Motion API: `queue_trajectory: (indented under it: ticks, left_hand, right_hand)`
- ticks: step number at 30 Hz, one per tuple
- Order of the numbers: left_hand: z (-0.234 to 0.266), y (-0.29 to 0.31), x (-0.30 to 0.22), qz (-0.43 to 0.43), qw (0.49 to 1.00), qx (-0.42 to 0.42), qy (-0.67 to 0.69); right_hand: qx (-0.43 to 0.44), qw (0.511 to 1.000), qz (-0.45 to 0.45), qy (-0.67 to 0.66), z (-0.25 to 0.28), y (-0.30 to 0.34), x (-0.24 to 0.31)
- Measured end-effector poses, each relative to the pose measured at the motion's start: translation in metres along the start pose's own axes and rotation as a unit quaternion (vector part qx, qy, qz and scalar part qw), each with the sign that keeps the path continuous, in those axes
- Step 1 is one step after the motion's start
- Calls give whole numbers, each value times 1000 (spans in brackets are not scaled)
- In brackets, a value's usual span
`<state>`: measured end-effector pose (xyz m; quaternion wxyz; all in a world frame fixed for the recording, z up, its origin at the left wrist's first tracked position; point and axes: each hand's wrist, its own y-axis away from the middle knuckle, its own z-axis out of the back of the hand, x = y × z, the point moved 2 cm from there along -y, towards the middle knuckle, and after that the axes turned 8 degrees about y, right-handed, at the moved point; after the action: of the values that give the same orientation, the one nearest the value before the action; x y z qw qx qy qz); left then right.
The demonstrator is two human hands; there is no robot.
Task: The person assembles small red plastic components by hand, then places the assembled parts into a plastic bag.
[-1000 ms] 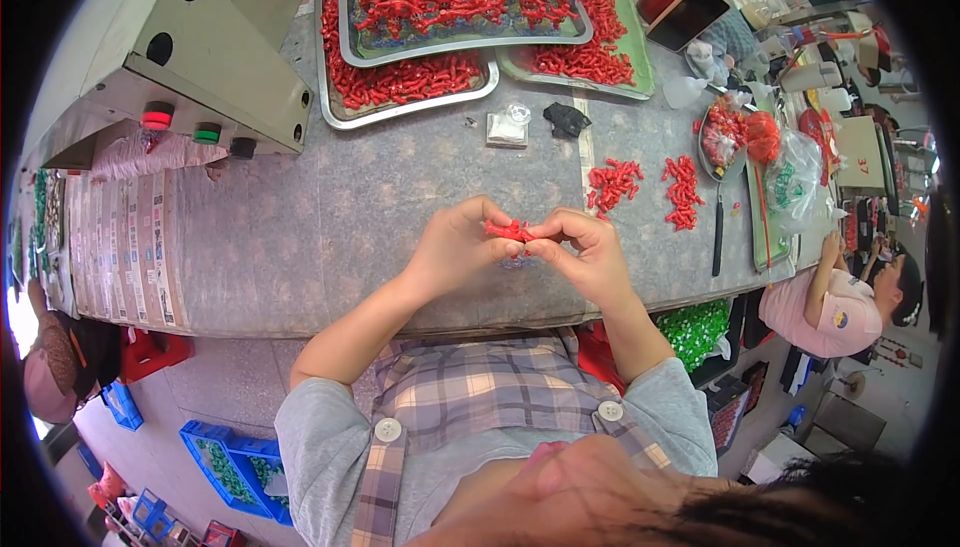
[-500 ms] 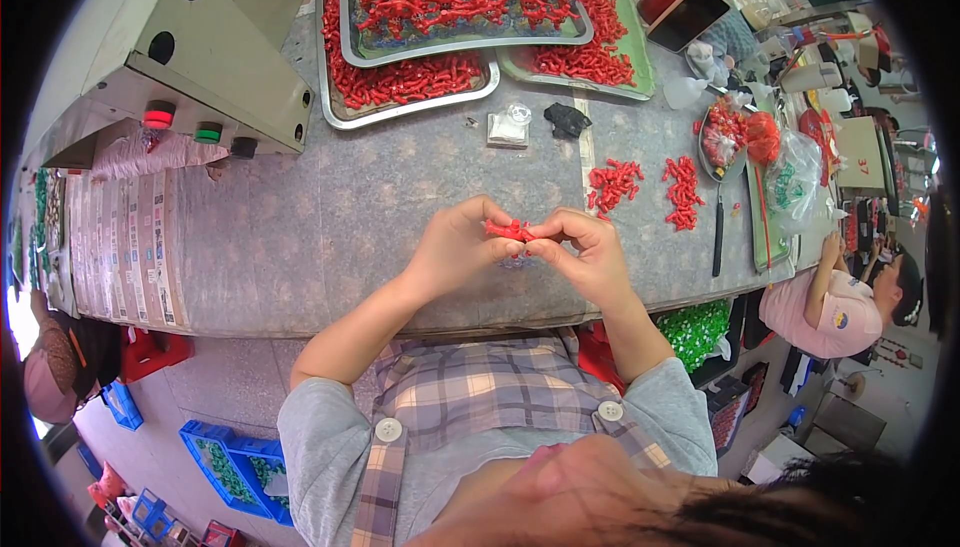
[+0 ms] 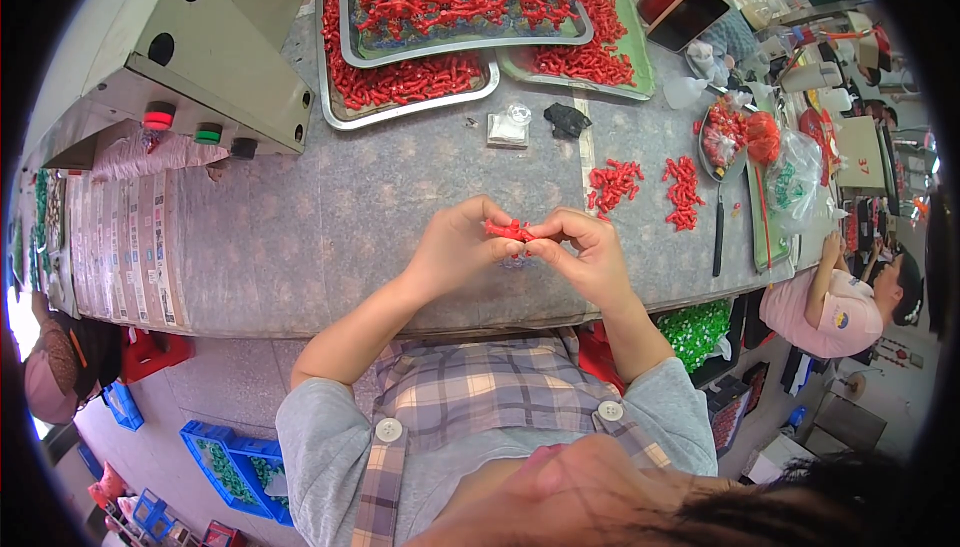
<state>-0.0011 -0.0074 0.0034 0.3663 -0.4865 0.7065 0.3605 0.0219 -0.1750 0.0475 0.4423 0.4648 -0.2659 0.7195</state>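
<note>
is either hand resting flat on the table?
No: the left hand and right hand are raised together, pinching a small red part between their fingers above the grey table.

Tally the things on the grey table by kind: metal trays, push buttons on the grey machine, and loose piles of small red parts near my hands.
Metal trays: 3
Round push buttons on grey machine: 3
Loose piles of small red plastic parts: 2
Total: 8
</note>
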Motion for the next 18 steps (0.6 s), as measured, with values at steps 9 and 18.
queue_trajectory:
  ticks: [9, 18]
  left_hand:
    - [0, 0, 1, 1, 1000, -1, 5]
    - [2, 0, 2, 4, 1000, -7, -10]
  right_hand:
    - [-3, 1000, 6, -13, -1, 0, -1]
    - [-7, 1000, 2, -21, -2, 0, -2]
